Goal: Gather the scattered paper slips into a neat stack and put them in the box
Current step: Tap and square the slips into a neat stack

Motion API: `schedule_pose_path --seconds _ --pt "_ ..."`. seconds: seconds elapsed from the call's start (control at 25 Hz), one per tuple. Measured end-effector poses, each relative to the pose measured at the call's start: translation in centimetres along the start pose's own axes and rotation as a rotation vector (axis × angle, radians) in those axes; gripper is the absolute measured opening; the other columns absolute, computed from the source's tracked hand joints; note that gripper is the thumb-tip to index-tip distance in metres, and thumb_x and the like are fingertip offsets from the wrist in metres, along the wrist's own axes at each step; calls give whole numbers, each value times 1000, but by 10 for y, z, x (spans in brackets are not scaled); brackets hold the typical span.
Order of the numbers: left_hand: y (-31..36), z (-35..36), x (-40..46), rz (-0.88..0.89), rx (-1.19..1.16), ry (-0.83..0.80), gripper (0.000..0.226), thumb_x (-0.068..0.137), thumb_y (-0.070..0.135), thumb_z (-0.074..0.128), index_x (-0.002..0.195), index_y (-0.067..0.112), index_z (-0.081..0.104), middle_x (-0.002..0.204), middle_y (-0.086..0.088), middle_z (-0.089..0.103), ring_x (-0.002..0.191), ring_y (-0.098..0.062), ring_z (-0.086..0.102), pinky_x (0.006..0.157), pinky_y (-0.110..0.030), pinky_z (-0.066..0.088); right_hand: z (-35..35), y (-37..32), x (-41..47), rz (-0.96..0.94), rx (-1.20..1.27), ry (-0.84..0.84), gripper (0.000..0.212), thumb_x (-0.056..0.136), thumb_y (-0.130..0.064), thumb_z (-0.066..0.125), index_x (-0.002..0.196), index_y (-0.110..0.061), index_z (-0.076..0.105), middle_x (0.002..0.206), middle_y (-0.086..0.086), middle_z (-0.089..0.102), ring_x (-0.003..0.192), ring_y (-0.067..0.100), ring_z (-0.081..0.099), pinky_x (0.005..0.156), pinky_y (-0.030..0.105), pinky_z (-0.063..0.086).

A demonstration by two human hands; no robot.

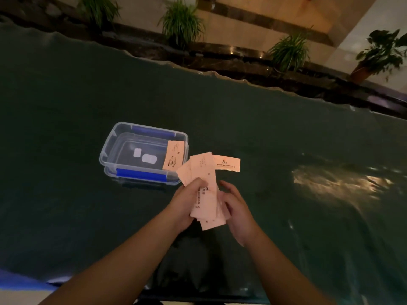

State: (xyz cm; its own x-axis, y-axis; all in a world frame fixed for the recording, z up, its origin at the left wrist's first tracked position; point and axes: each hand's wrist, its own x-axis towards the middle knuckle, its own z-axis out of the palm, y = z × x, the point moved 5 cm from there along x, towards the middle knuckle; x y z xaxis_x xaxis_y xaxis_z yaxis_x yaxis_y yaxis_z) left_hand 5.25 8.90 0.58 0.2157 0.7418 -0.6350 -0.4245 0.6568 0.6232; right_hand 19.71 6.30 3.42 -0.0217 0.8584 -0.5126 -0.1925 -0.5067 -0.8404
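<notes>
Head view looks down on two bare hands meeting above a dark green tabletop (pixel 66 106). At the centre, the left hand (pixel 187 202) has its grip clamped on a loose bundle of pink slips (pixel 203 192), thumb over the printed face and fingers curled behind. The right hand (pixel 234 208) cups the bundle's right edge with fingers partly bent; whether its grip actually pinches the paper I cannot tell, since the slips hide the fingertips. The bundle is uneven: slips fan out at the top toward the left and stick out at different lengths at the bottom. One slip (pixel 226 164) juts sideways to the right from behind the top of the bundle; whether it is held or lies on the tabletop is unclear.

Just up and left of the hands sits a clear plastic box (pixel 110 148) with blue latches on its near and far sides, open on top. Another slip (pixel 174 155) leans inside against its right wall, its upper end near the rim. Two pale patches show on the box floor.

Further out, the tabletop carries a bright reflection on the right. Beyond its far edge runs a dark ledge with potted plants (pixel 181 23).
</notes>
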Motion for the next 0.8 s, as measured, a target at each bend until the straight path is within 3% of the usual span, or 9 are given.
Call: schedule_pose_path --seconds 0.12,0.24,0.36,0.48,0.68,0.8 --pt "-8 33 12 29 -175 35 29 92 25 73 121 27 70 105 -12 82 104 -32 77 96 -56 59 -39 3 2 25 294 79 62 82 -33 75 139 -17 57 131 17 76 113 32 75 87 49 59" --pt "-18 69 22 95 -258 75 39 88 20 78 127 22 70 117 -11 79 110 -31 75 99 -57 58 -56 2 7 11 426 60 67 84 -35 82 142 -15 55 135 15 74 124 32 72 91 49 61" --pt "-25 97 28 173 -286 91 61 77 18 86 134 16 66 126 -12 77 114 -31 74 93 -51 62 -76 -12 20 -30 368 82 67 82 -21 89 139 -20 54 132 8 77 120 26 75 97 53 62" --pt "-25 109 34 223 -285 96 65 74 17 87 135 12 65 127 -14 76 116 -32 73 85 -43 64 -99 -25 36 2 291 54 60 87 -8 84 137 -20 54 130 8 77 117 26 76 98 51 62" --pt "-4 88 40 253 -236 173 73 76 14 89 140 7 54 127 -19 74 114 -33 74 92 -51 62 -115 -46 66 70 177 -48 55 88 -13 85 133 -25 55 118 -1 82 108 18 79 84 40 62" --pt "23 72 50 159 12 184 71 68 24 90 131 10 61 119 -13 79 107 -27 77 93 -49 62 -116 -60 88 122 73 -75 56 85 -12 88 131 -24 57 111 -2 84 109 21 78 84 41 62"
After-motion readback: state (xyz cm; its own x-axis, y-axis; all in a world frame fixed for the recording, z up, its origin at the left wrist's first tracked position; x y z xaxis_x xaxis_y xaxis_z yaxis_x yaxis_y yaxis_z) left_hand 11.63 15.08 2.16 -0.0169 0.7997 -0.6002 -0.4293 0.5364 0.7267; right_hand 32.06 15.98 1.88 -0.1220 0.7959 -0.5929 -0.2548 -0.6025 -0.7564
